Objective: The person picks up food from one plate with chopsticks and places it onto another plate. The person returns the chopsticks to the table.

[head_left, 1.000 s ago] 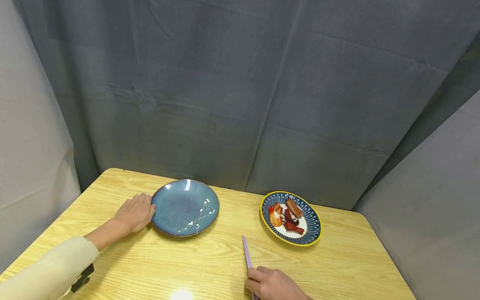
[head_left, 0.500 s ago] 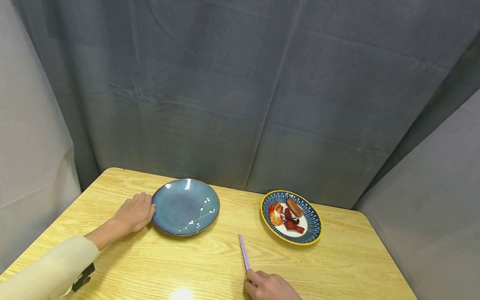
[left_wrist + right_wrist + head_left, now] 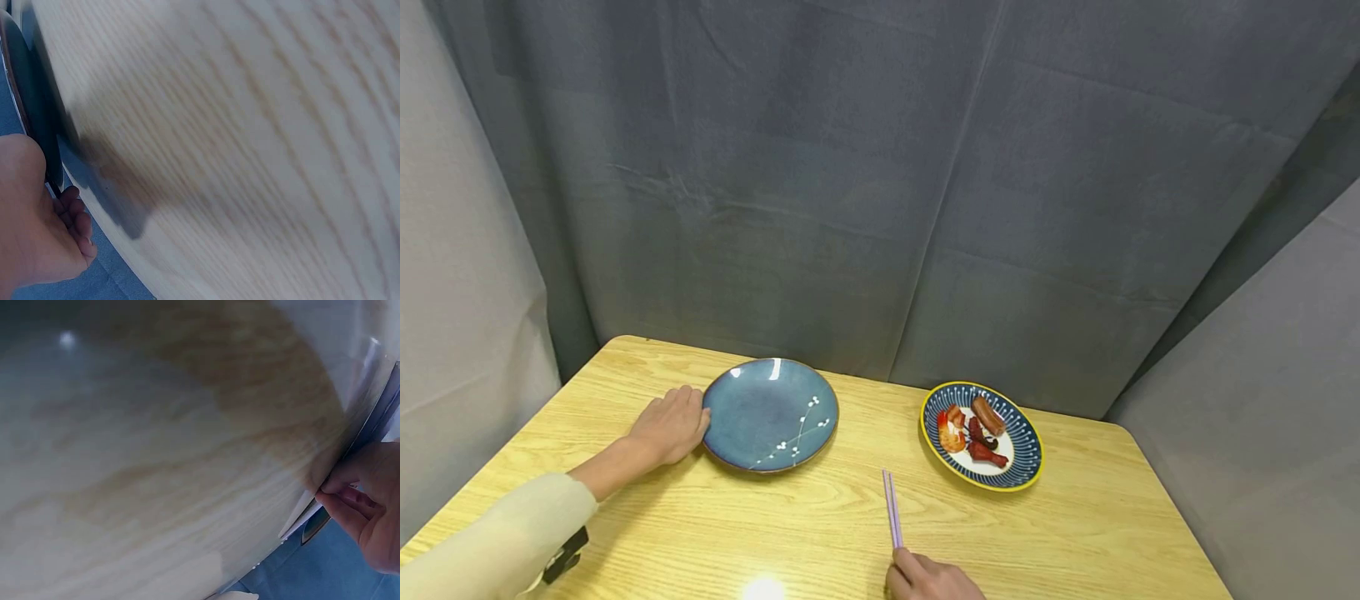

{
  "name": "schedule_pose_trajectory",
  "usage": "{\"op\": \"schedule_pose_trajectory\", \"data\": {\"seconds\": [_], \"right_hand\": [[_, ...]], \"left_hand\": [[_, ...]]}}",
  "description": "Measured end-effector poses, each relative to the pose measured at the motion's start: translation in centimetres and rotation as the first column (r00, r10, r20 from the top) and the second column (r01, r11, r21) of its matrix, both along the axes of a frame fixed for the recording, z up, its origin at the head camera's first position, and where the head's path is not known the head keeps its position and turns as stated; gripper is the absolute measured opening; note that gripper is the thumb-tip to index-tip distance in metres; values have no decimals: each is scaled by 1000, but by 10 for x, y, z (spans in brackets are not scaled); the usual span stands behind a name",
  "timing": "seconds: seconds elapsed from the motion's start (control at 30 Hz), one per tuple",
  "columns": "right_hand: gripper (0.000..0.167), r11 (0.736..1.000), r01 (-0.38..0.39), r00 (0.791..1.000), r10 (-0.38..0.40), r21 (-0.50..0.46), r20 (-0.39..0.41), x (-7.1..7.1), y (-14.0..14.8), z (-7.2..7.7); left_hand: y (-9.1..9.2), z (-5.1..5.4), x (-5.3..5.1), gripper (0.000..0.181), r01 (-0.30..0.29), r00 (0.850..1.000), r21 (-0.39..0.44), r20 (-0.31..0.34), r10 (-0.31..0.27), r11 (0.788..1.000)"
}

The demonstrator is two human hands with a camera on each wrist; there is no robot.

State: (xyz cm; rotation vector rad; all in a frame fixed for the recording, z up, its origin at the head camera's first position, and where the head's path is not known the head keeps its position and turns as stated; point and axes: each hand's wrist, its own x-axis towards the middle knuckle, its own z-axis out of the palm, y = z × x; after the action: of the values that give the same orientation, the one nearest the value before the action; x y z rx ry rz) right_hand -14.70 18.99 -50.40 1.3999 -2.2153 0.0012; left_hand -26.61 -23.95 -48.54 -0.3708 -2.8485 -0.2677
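Observation:
My left hand (image 3: 672, 425) holds the left rim of a round blue plate (image 3: 760, 417) painted with a white blossom branch. In the left wrist view, the thumb of the left hand (image 3: 34, 225) lies along the plate's edge (image 3: 31, 94) and the fingers curl beneath it. Near the table's front, my right hand (image 3: 934, 579) grips a pair of purple chopsticks (image 3: 892, 508), tips pointing away and slightly apart. The right wrist view catches the right hand (image 3: 369, 506) pinching the chopsticks (image 3: 380, 415).
A yellow-rimmed, blue-patterned plate (image 3: 1024, 446) stands at the back right. It bears a sausage (image 3: 988, 415), a red drumstick (image 3: 987, 454), a shrimp-like piece (image 3: 951, 438) and other small food pieces. Grey curtain (image 3: 820, 208) hangs behind the wooden table (image 3: 820, 525).
My right hand has drawn back slightly toward the table's front. The chopstick tips swung left, then a little right, and have spread apart. The left hand and both plates stay put.

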Motion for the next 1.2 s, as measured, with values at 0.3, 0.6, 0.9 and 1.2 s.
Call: {"op": "schedule_pose_trajectory", "data": {"seconds": [0.3,0.6,0.9,1.2], "right_hand": [[20,1000,-8,999,7,13,31,2,2,1],[28,997,36,996,-42,68,82,4,1,7],[27,993,80,974,-97,92,204,1,1,9],[30,980,176,940,-195,94,279,-7,6,23]], "left_hand": [[1,1,0,21,3,1000,-9,26,-3,1000],[0,2,1,21,5,1000,-11,27,-5,1000],[-5,-4,-5,20,5,1000,-29,4,-5,1000],[-3,-3,-11,23,0,1000,-56,27,1,998]]}}
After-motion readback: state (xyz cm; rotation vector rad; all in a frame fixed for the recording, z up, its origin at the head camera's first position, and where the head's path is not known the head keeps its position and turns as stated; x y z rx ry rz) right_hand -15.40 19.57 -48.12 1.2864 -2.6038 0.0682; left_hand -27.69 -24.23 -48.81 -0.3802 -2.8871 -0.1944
